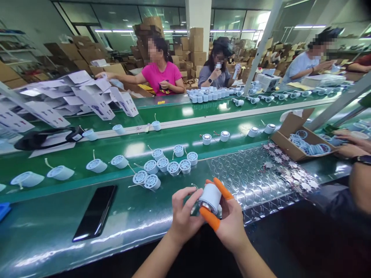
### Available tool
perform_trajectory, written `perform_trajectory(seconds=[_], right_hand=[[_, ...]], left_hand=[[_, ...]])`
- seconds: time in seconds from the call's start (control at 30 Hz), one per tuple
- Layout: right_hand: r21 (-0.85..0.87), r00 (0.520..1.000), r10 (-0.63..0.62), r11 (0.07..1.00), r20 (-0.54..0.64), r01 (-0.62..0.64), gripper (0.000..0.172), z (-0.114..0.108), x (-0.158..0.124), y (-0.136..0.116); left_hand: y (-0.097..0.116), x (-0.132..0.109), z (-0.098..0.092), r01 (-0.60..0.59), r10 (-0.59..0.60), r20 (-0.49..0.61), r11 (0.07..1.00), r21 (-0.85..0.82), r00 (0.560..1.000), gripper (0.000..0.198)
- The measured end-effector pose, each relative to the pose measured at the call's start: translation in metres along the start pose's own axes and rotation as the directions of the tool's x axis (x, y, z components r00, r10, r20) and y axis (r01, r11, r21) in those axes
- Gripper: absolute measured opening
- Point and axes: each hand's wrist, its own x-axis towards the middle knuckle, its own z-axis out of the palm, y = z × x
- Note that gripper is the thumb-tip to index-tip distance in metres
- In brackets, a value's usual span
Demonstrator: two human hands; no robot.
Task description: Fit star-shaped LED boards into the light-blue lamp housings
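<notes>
Just above the bench's front edge, a light-blue cylindrical motor housing (211, 196) is held between my two hands, tilted, with a metallic part showing at its lower end. My right hand (230, 222) wears orange finger covers on thumb and forefinger and grips the housing from the right. From the left, my left hand (185, 212) closes its fingers on the housing's side, beside a thin pale wire. Beyond my hands stands a cluster of similar housings (162, 165) with spoked ends and short wires.
A black phone (95, 212) lies at left on the bench. Clear ridged plastic (240, 173) and loose star-shaped parts (301, 181) lie at right, near a cardboard box (285, 144) of blue rings. More housings line the green belt (174, 131). Co-workers sit opposite; another's hands work at right.
</notes>
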Motion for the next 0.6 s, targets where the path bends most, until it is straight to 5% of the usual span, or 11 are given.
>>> perform_trajectory(seconds=[0.1,0.2,0.27,0.37,0.47,0.53,0.6], right_hand=[[0.142,0.979,0.200,0.970,-0.023,-0.195,0.089,-0.010,0.004,-0.007],[0.241,0.948,0.315,0.918,0.042,-0.316,0.078,-0.039,0.012,-0.011],[0.195,0.955,0.297,0.938,-0.027,-0.286,0.072,-0.076,0.020,-0.009],[-0.162,0.949,0.106,0.974,-0.298,-0.160,0.060,-0.153,0.041,-0.004],[-0.622,0.835,-0.262,0.774,-0.483,-0.117,0.054,-0.237,0.077,-0.011],[-0.817,0.810,-0.406,0.557,-0.424,-0.149,0.044,-0.279,0.103,-0.024],[-0.911,0.859,-0.447,0.408,-0.250,-0.053,0.031,-0.305,0.126,-0.040]], left_hand=[[0.009,0.020,0.001,-0.059,0.071,0.199,0.996,-0.066,0.977,0.053],[0.021,0.043,0.000,0.119,-0.082,0.308,0.987,-0.105,0.948,0.044],[0.025,0.057,0.001,0.226,-0.182,0.340,0.969,-0.095,0.923,0.040],[0.012,0.087,0.010,0.235,-0.196,0.408,0.971,-0.046,0.892,0.043],[-0.033,0.138,0.029,0.238,-0.214,0.524,0.971,0.022,0.824,0.042],[-0.073,0.180,0.048,0.269,-0.294,0.557,0.954,0.129,0.777,0.048],[-0.110,0.216,0.071,0.244,-0.319,0.569,0.948,0.206,0.758,0.052]])
